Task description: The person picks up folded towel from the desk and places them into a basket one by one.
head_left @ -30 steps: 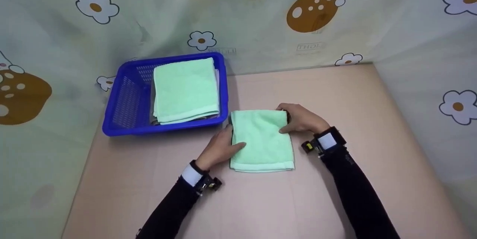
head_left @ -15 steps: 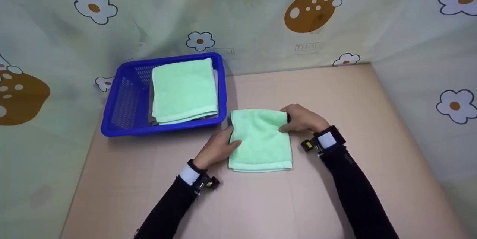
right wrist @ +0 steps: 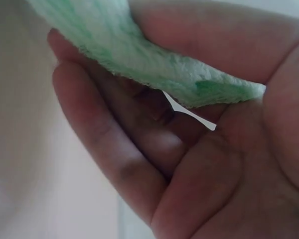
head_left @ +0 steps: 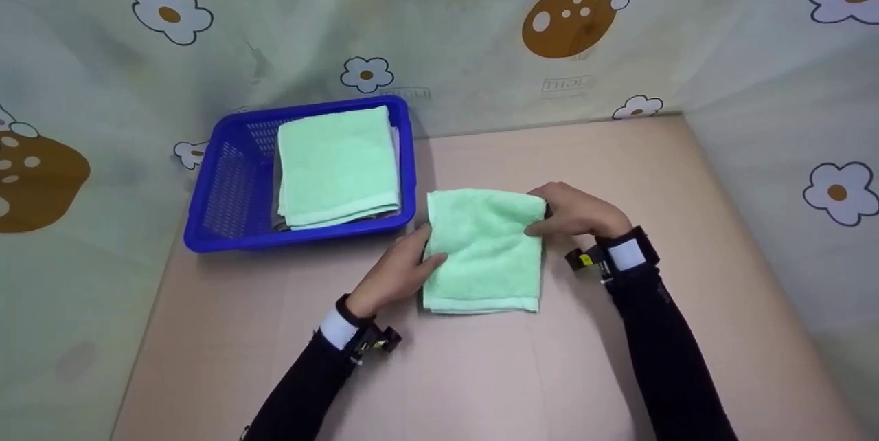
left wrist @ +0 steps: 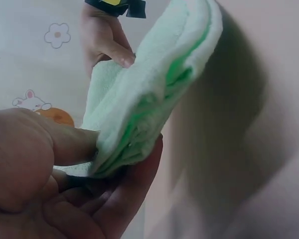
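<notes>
A folded mint-green towel [head_left: 484,255] is held between both hands, right of the basket in the head view. My left hand [head_left: 397,268] pinches its left edge, thumb on top and fingers beneath. At the upper right corner, my right hand [head_left: 580,213] grips it the same way. In the left wrist view the folded layers of the towel [left wrist: 139,109] show at the edge, raised off the table. The right wrist view has the towel [right wrist: 154,64] between thumb and curled fingers.
A blue plastic basket [head_left: 233,242] stands at the back left, with a stack of folded towels [head_left: 340,166] inside, mint green on top. The tan table [head_left: 474,386] meets a printed curtain [head_left: 453,36] at the back.
The towel's far edge and right corner have risen, and the right hand has moved slightly up and to the right with it. The left hand keeps its hold, and the basket stays put.
</notes>
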A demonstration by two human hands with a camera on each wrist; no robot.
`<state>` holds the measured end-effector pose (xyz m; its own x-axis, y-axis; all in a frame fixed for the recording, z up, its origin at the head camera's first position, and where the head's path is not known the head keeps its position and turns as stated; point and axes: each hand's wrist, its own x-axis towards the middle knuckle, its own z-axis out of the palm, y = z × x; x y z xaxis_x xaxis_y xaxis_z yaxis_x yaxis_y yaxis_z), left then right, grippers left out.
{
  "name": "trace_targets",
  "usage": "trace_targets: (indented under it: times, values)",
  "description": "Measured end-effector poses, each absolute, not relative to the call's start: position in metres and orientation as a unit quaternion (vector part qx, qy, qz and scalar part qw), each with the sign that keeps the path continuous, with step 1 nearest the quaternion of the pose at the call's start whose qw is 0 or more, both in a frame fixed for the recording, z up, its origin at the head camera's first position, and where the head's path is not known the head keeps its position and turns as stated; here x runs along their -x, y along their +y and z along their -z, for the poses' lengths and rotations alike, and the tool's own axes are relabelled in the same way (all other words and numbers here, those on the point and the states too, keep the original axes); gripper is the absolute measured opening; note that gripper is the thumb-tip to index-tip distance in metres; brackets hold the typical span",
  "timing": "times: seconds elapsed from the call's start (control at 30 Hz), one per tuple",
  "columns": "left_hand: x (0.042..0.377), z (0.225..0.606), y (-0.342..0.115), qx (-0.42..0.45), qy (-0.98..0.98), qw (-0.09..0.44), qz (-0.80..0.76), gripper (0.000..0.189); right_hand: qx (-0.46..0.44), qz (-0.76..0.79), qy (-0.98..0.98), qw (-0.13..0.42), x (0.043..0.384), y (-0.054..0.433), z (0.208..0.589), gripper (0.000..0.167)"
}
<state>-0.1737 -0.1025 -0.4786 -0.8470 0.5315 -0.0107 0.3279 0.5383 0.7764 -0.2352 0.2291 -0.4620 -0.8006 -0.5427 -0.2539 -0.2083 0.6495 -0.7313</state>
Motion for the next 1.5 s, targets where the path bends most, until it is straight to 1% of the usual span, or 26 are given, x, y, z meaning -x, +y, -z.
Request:
trace_targets:
  times: [0.13, 0.23, 0.3, 0.37, 0.5, 0.7, 0.8, 0.93, 1.0, 1.07, 1.13, 1.23, 1.3, 1.43, 1.5]
  values:
    - [0.173, 0.47, -0.107, -0.251, 0.862, 0.117, -0.426, 0.035, 0.226, 0.373, 0.877, 0.202, 0.231, 0.228, 0.448, 0.028]
    - [0.171, 0.461, -0.111, -0.254, 0.854, 0.115, -0.44, 0.049, 0.234, 0.382, 0.876, 0.18, 0.226, 0.229, 0.439, 0.025]
    - [0.17, 0.456, -0.113, -0.257, 0.849, 0.111, -0.448, 0.052, 0.237, 0.394, 0.872, 0.168, 0.223, 0.228, 0.433, 0.026]
    - [0.169, 0.451, -0.116, -0.258, 0.846, 0.107, -0.455, 0.05, 0.238, 0.408, 0.867, 0.161, 0.22, 0.229, 0.427, 0.027]
    - [0.168, 0.442, -0.119, -0.261, 0.841, 0.097, -0.465, 0.039, 0.237, 0.446, 0.851, 0.147, 0.216, 0.23, 0.416, 0.032]
    - [0.169, 0.436, -0.121, -0.259, 0.839, 0.08, -0.472, 0.038, 0.238, 0.51, 0.82, 0.106, 0.21, 0.228, 0.41, 0.031]
    - [0.169, 0.432, -0.122, -0.247, 0.841, 0.068, -0.476, 0.036, 0.234, 0.532, 0.809, 0.081, 0.209, 0.224, 0.409, 0.038]
    - [0.171, 0.43, -0.125, -0.233, 0.847, 0.033, -0.476, 0.019, 0.236, 0.549, 0.8, 0.046, 0.213, 0.211, 0.414, 0.057]
    - [0.173, 0.429, -0.128, -0.225, 0.85, 0.014, -0.475, 0.014, 0.235, 0.561, 0.793, 0.029, 0.215, 0.203, 0.417, 0.064]
    - [0.174, 0.428, -0.131, -0.215, 0.851, -0.004, -0.48, 0.014, 0.227, 0.577, 0.784, 0.012, 0.218, 0.195, 0.42, 0.069]
    - [0.177, 0.427, -0.133, -0.197, 0.845, -0.021, -0.496, 0.019, 0.216, 0.6, 0.77, -0.004, 0.22, 0.186, 0.422, 0.072]
    - [0.18, 0.425, -0.138, -0.169, 0.836, -0.055, -0.518, 0.029, 0.195, 0.638, 0.745, -0.027, 0.227, 0.172, 0.421, 0.07]
    - [0.182, 0.424, -0.142, -0.159, 0.836, -0.088, -0.517, 0.03, 0.186, 0.656, 0.73, -0.046, 0.232, 0.161, 0.418, 0.065]
    - [0.188, 0.421, -0.154, -0.158, 0.845, -0.164, -0.485, 0.017, 0.183, 0.658, 0.726, -0.08, 0.244, 0.137, 0.411, 0.051]
    - [0.192, 0.421, -0.161, -0.153, 0.843, -0.186, -0.48, 0.018, 0.189, 0.652, 0.728, -0.097, 0.25, 0.124, 0.407, 0.042]
